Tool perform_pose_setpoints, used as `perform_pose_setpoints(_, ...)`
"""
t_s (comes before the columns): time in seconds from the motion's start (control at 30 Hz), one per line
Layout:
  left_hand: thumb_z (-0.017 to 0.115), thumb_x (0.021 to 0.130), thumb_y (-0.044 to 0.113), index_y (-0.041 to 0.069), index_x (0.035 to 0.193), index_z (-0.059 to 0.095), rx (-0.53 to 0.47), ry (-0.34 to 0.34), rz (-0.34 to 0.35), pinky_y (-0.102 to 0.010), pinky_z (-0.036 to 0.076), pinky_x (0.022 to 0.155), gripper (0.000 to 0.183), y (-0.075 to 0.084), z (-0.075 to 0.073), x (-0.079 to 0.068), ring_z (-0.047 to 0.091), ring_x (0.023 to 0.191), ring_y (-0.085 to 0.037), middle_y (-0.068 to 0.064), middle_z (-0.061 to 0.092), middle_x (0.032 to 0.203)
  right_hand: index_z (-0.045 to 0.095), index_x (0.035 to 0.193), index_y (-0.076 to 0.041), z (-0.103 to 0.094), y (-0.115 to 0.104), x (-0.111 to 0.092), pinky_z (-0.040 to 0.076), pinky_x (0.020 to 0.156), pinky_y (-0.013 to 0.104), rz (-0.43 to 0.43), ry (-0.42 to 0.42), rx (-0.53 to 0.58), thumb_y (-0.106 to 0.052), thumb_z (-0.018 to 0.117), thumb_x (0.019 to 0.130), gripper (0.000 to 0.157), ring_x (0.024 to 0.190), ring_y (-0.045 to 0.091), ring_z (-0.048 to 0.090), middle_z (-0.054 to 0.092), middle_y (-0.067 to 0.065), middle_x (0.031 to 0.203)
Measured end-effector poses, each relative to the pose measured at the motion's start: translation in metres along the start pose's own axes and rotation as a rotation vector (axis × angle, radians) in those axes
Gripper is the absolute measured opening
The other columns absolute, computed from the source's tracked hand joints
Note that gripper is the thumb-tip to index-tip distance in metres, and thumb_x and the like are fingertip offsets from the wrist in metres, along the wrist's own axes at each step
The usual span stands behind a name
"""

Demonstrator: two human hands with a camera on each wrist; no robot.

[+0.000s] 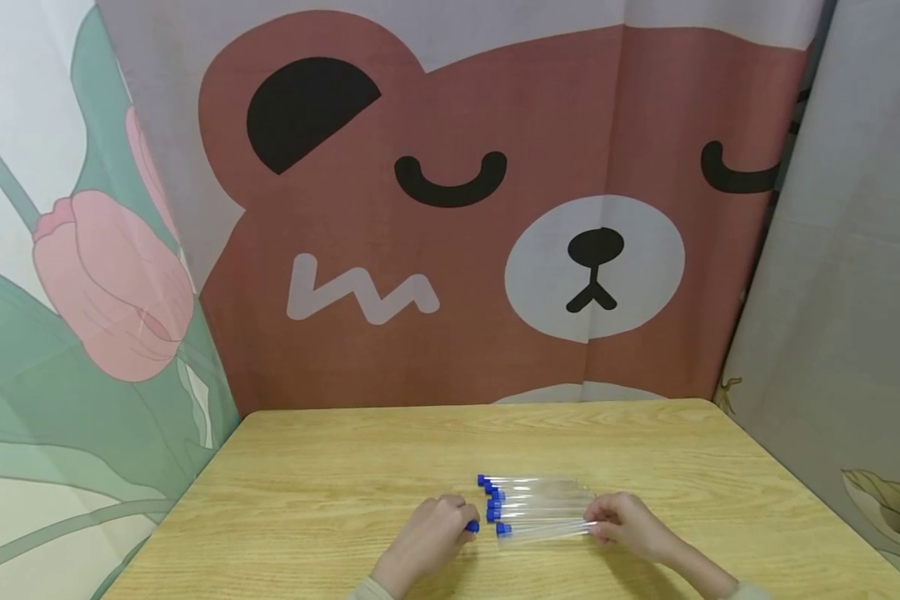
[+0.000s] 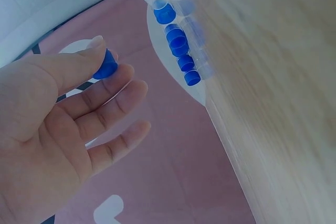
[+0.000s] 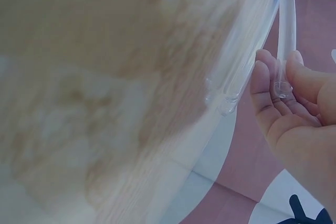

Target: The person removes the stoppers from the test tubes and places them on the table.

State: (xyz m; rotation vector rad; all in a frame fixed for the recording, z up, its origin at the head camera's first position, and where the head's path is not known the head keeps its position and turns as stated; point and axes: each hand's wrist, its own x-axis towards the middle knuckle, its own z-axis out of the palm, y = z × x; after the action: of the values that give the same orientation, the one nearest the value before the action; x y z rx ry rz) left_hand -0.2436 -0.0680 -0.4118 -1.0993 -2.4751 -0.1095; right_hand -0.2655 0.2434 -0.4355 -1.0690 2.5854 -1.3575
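My left hand (image 1: 433, 533) pinches a blue cap (image 2: 106, 66) between thumb and index finger; its other fingers are loosely bent. Several clear plastic test tubes (image 1: 540, 504) with blue caps lie side by side on the table, caps toward the left. My right hand (image 1: 630, 527) is at their right ends. In the right wrist view, its thumb and fingers hold the rounded end of one clear test tube (image 3: 286, 30), raised apart from the row. Whether the pinched cap sits on that tube cannot be told. The left wrist view shows the row's blue caps (image 2: 178, 43) beside the left hand.
The tubes lie on a light wood-grain table (image 1: 307, 483), toward its near side. Behind it hangs a curtain (image 1: 465, 250) with a brown bear print. A flower-print curtain (image 1: 120, 292) hangs at the left and a pale one (image 1: 832, 292) at the right.
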Motion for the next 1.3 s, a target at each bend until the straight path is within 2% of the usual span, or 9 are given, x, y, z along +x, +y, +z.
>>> perform_pose_setpoints(0.33,0.070,0.077,0.019,0.013,0.079,0.065,0.004,0.018,0.009,-0.014,0.038,0.053,0.009,-0.0003,-0.0008,-0.0007,0.048,0.061,0.000,0.009,0.052,0.069,0.058,0.088,0.011,-0.0009,-0.0016,0.0006,0.051,0.058,0.026,0.044,-0.004,0.011,0.005,0.059,0.081,0.009,0.064,0.011,0.059,0.060,0.011,0.077)
perform_pose_setpoints(0.57,0.070,0.077,0.020,0.014,0.079,0.064,0.008,0.016,0.017,-0.014,0.039,0.053,0.009,-0.0009,-0.0004,-0.0013,0.048,0.061,0.000,0.009,0.052,0.068,0.063,0.080,0.002,0.0000,0.0001,0.0026,0.048,0.057,0.022,0.006,0.025,-0.094,0.004,0.064,0.076,0.005,0.066,0.004,0.055,0.063,0.005,0.074)
perform_pose_setpoints(0.77,0.070,0.077,0.018,0.013,0.078,0.064,-0.016,0.001,0.010,-0.014,0.038,0.053,0.008,-0.0014,0.0009,-0.0012,0.047,0.060,0.001,0.010,0.052,0.067,0.063,0.074,-0.001,0.0009,-0.0005,0.0040,0.046,0.052,0.022,-0.049,0.033,-0.182,0.006,0.064,0.074,0.007,0.062,0.002,0.053,0.061,0.000,0.068)
perform_pose_setpoints(1.03,0.070,0.077,0.018,0.014,0.078,0.063,-0.030,-0.028,-0.001,-0.015,0.038,0.052,0.008,-0.0015,0.0023,-0.0010,0.045,0.058,0.001,0.010,0.050,0.066,0.063,0.073,-0.003,0.0029,-0.0001,0.0061,0.048,0.057,0.022,-0.011,-0.002,-0.282,0.007,0.065,0.071,0.010,0.064,0.004,0.053,0.060,-0.003,0.070)
perform_pose_setpoints(1.3,0.070,0.077,0.017,0.013,0.077,0.064,-0.032,-0.024,0.001,-0.014,0.039,0.053,0.008,-0.0001,0.0011,-0.0029,0.046,0.058,0.001,0.010,0.052,0.066,0.065,0.073,-0.004,0.0045,0.0000,0.0063,0.043,0.053,0.022,0.009,-0.045,-0.325,0.008,0.064,0.073,0.012,0.063,0.003,0.046,0.057,-0.004,0.070)
